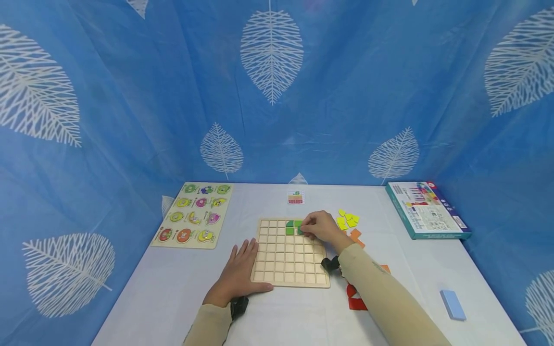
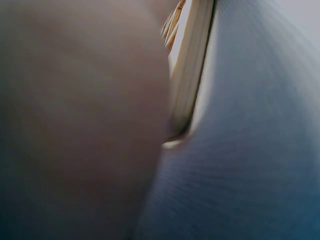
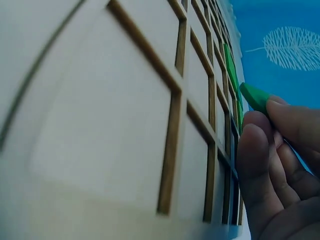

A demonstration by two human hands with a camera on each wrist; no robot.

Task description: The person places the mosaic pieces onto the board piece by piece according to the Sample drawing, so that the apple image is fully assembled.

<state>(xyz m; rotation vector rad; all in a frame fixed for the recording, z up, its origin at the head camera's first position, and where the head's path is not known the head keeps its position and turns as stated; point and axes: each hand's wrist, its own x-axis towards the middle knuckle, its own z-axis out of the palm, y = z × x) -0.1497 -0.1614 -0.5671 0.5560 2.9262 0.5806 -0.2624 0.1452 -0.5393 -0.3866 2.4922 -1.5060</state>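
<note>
A wooden grid board (image 1: 283, 262) lies on the white table, with several green tiles (image 1: 289, 231) set in cells at its far edge. My right hand (image 1: 321, 227) is over the board's far right part. Between thumb and finger it pinches a green tile (image 3: 254, 97), which the right wrist view shows tilted just off the board. My left hand (image 1: 239, 269) rests along the board's left edge, fingers straight and thumb out near the lower left corner. The left wrist view is mostly blurred skin beside the board's edge (image 2: 192, 65).
Yellow tiles (image 1: 342, 223), orange tiles (image 1: 357, 238) and red tiles (image 1: 357, 303) lie right of the board, some behind my right arm. A small pattern card (image 1: 296, 197) lies beyond it. A fruit puzzle board (image 1: 207, 235) is left; a box (image 1: 428, 211) and blue block (image 1: 453, 305) are right.
</note>
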